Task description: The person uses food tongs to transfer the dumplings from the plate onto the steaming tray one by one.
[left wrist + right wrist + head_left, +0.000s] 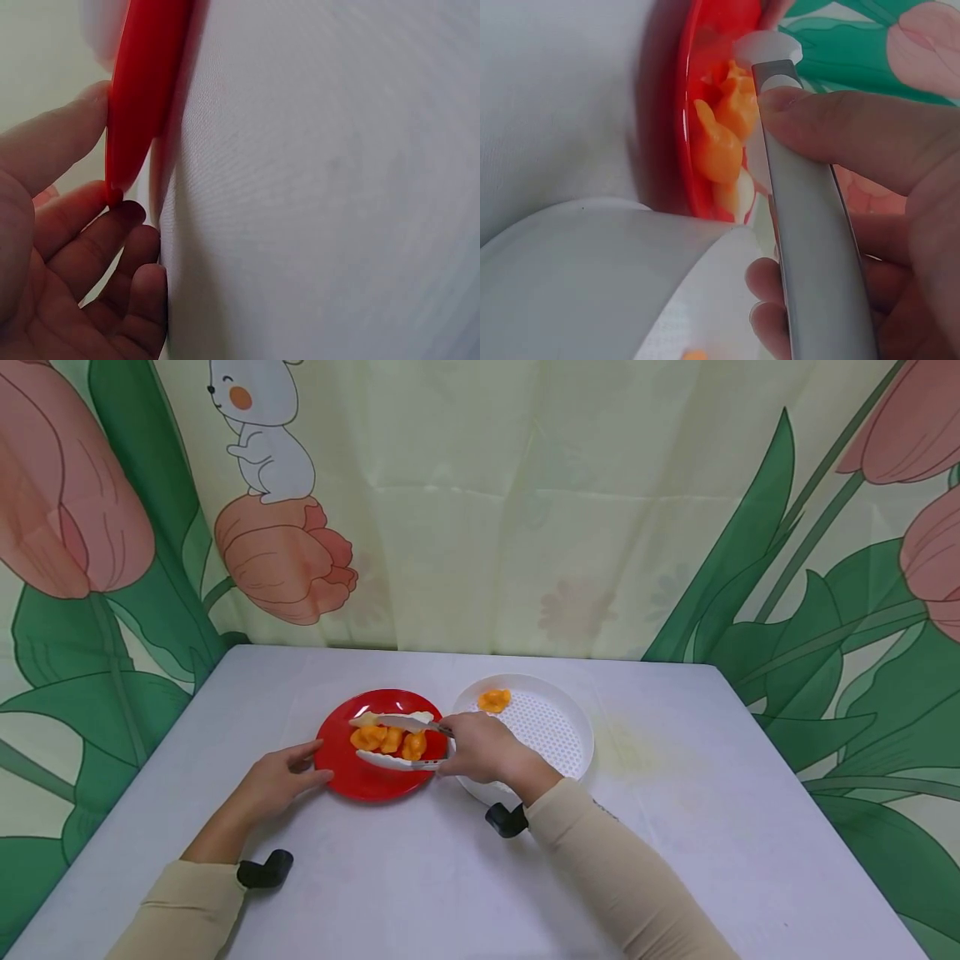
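Orange pieces [390, 740] on the red plate [352, 777], steadied by the spread left hand [281, 777], should be squeezed gently with tongs [397, 722] gripped by the right hand [480, 747].

On the head camera I saw the left hand [279, 781] resting on the white table [675, 827], its fingertips touching the left rim of the red plate [341, 764]. The right hand [480, 747] gripped a pair of tongs [397, 742], and the two arms of the tongs stood around the orange food pieces [390, 741] on the plate. Just beside the plate, on its right, the white perforated tray [555, 731] held one orange piece [494, 699] near its far rim.
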`<state>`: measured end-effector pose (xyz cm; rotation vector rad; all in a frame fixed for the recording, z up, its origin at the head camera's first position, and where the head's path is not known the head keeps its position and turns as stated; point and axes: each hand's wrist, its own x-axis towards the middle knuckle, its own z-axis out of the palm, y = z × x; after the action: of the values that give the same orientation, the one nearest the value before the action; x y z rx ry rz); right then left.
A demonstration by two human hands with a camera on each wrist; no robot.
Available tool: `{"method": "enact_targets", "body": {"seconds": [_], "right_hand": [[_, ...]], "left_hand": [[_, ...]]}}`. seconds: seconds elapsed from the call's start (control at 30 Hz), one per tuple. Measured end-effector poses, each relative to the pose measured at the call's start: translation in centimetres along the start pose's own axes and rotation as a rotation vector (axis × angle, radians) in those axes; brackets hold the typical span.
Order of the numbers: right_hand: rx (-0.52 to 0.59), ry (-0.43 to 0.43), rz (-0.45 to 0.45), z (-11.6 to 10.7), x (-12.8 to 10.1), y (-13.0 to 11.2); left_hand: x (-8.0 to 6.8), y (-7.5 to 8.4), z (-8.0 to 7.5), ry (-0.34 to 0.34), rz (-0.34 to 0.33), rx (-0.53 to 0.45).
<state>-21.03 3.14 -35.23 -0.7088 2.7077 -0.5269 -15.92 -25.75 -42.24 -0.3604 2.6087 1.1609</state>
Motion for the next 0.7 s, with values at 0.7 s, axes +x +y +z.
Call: {"method": "enact_targets", "body": {"seconds": [0.7], "right_hand": [[-0.103, -0.004, 0.01, 0.1, 0.8, -1.6]], "left_hand": [[-0.1, 0.0, 0.0, -0.002, 0.02, 0.02]]}}
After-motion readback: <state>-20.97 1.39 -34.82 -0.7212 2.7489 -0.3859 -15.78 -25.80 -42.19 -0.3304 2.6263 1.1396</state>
